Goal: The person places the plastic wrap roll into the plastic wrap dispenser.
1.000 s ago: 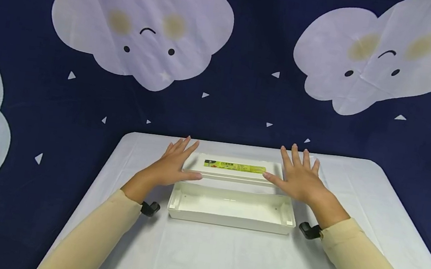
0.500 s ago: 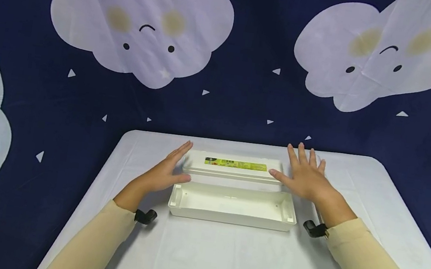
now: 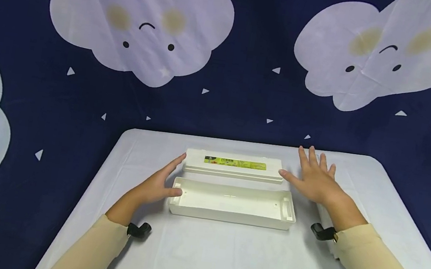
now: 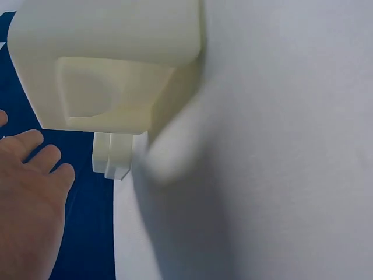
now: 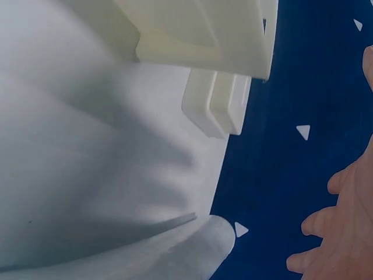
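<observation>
A long, shallow white plastic tray [image 3: 224,216] lies open side up on the table in the head view. Behind it sits a longer-looking closed white box [image 3: 195,161] with a yellow-green printed label [image 3: 235,163]. My left hand [image 3: 156,185] hovers at the tray's left end, thumb overlapping its rim and fingers extended toward the box. Spread fingers show on my right hand [image 3: 315,181], which is off the box's right end with the thumb nearest it. A white, roll-like object [image 5: 192,251] lies beneath my right hand and wrist, partly hidden by them in the head view.
A white cloth-covered table [image 3: 222,264] carries everything. Close behind its far edge hangs a dark blue curtain [image 3: 238,119] printed with clouds and small triangles. Black wrist cameras [image 3: 139,230] stick out inward from both cuffs.
My left hand has drawn back toward me and to the left, away from the closed box. My right hand has shifted right. Tray and box stay in place.
</observation>
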Motion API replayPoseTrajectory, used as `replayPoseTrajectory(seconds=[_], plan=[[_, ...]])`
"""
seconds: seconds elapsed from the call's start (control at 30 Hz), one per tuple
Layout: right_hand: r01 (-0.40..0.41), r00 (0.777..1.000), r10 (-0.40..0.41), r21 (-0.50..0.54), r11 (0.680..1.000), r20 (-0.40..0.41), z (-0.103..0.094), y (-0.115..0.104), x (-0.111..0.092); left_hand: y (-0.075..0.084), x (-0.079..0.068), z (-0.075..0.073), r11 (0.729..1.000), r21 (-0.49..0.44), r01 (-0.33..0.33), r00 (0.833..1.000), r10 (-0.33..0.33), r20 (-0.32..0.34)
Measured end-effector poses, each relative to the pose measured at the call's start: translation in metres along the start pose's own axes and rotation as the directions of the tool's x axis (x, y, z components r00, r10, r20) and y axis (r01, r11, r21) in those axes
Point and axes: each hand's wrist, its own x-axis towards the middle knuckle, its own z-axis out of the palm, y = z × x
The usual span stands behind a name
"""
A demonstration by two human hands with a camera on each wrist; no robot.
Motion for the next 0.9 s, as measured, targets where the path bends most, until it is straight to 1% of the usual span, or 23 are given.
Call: replayPoseTrajectory(seconds=[0.23,0.37,0.53,0.73,0.9], plan=[[-0.034,0.999,0.034,0.064,0.997,0.011,0.001,0.01,-0.006,-0.002,-0.009,0.007,0.998,-0.064,-0.003,1.0,0.004,0.019],[-0.054,0.998,0.051,0.1,0.994,0.027,0.003,0.016,-0.009,-0.002,-0.012,0.01,0.998,-0.059,0.014,1.0,-0.013,0.017],[-0.064,0.998,0.061,0.132,0.989,0.031,0.007,0.028,-0.014,-0.002,-0.014,0.012,0.998,-0.037,0.052,0.999,-0.052,0.001],[-0.069,0.997,0.065,0.174,0.982,0.028,0.008,0.037,-0.02,-0.002,-0.017,0.015,0.996,-0.053,0.067,0.998,-0.067,0.005],[-0.078,0.997,0.075,0.204,0.976,0.021,0.008,0.044,-0.028,-0.005,-0.017,0.019,0.995,-0.072,0.069,0.998,-0.069,-0.001]])
